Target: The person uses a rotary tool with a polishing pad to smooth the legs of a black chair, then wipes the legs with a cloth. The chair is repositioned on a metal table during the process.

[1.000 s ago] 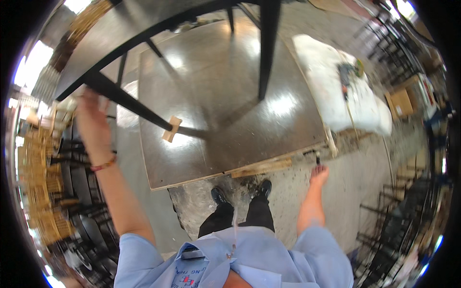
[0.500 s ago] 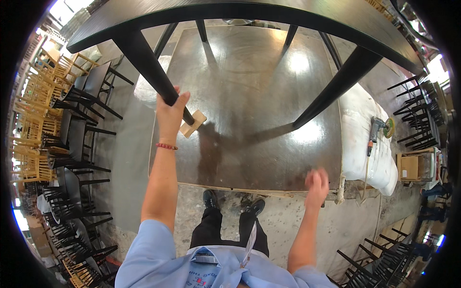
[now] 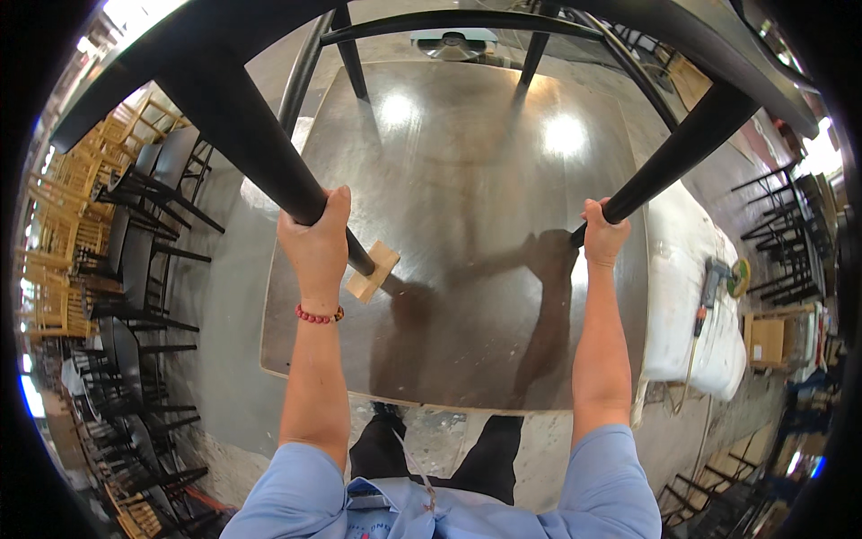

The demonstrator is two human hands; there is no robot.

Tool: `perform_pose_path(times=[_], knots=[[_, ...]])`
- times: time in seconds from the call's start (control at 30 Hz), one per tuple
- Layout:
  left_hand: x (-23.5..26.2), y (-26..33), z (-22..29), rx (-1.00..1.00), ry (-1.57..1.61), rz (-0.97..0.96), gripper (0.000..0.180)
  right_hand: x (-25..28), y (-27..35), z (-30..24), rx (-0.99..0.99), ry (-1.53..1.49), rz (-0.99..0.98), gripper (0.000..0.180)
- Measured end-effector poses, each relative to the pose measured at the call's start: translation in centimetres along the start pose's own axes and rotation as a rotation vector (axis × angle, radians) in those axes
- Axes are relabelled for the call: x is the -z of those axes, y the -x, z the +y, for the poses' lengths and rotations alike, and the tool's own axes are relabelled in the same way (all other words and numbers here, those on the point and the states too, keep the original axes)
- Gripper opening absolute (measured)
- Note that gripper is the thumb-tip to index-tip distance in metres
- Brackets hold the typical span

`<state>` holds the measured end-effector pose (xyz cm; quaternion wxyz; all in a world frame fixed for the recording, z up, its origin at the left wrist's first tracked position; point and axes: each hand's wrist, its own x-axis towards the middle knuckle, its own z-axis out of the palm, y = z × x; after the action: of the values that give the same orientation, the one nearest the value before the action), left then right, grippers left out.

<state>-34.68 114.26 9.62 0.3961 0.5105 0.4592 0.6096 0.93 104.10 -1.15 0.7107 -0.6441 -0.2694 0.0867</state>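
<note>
Passage runs between the left leg, ten o'clock, and right leg, two. A wooden block obstructs nine (a crossbar, twelve).

A black chair stands over a brown board, its seat uppermost and partly cut off by the upper edge of the view. Its smooth, round legs taper downward and splay outward. The near left leg ends at a small pale wooden block; whether the foot sits on it or against it cannot be told. A curved crossbar and slender side rails join the legs. Both near legs are gripped low down.
</note>
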Motion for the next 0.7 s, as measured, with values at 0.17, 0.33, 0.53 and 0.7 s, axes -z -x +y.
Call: perform_pose_path(times=[0.17,0.33,0.53,0.7], knots=[[-3.8,2.0,0.6,-0.021,-0.014,0.150,0.015,-0.6,-5.8,1.7,0.006,0.042,-0.083,0.015],[-5.6,2.3,1.2,-0.077,-0.014,0.155,0.014,-2.1,-10.2,3.3,0.077,0.015,-0.123,0.017],[-6.5,2.8,0.6,-0.076,-0.033,0.163,0.014,-3.1,-12.5,3.9,0.067,-0.034,-0.154,0.017],[-7.5,3.7,0.9,-0.086,-0.051,0.179,0.014,-3.3,-13.3,3.7,0.065,-0.053,-0.177,0.015]])
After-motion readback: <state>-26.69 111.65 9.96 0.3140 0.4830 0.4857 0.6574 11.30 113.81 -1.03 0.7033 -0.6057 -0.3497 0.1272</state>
